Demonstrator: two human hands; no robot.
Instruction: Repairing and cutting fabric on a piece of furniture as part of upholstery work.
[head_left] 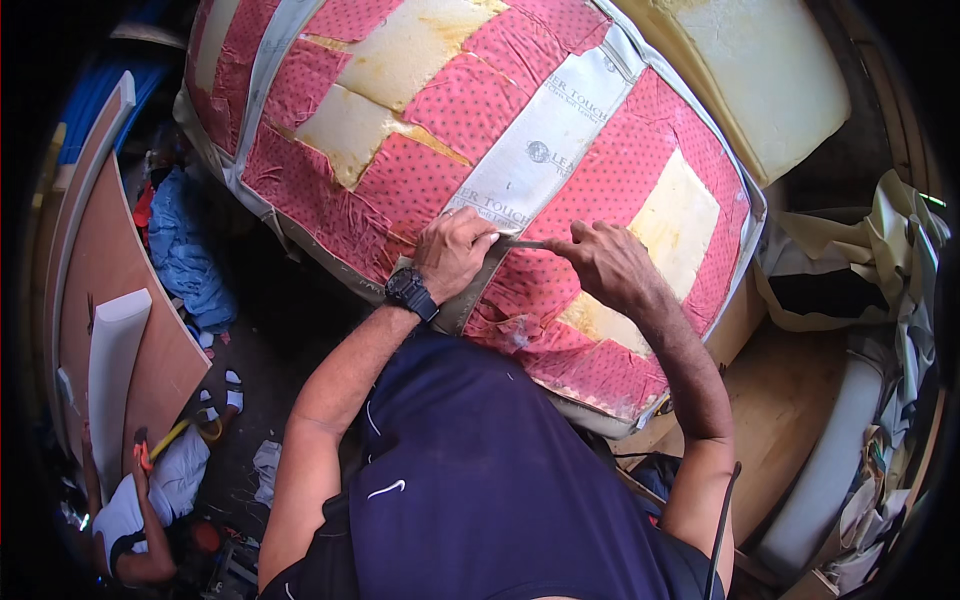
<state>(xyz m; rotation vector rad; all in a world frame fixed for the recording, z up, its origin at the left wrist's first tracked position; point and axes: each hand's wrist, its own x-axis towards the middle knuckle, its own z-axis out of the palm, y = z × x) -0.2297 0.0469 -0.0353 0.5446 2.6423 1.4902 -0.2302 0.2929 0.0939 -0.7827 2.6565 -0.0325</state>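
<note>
A big rounded upholstered piece point(420, 170) lies in front of me, covered in torn pink dotted fabric with yellowish foam patches. A printed white backing strip point(545, 140) runs across it, joining a grey-brown strip point(467, 300) near its lower edge. My left hand point(452, 245), with a dark watch on the wrist, is closed on the white strip's lower end, thumb toward the right. My right hand point(612, 262) is closed around a thin dark metal tool point(525, 243). The tool's tip meets the strip beside my left thumb; its handle is hidden in my fingers.
A yellowish foam block point(755, 75) stands behind at the right. Draped beige material point(850, 260) and a grey padded roll point(825, 470) lie at the right. On the left, a co-worker point(155, 510) holds an orange-and-yellow tool near a curved wooden panel point(165, 350). Blue cloth point(185, 250) is piled beyond.
</note>
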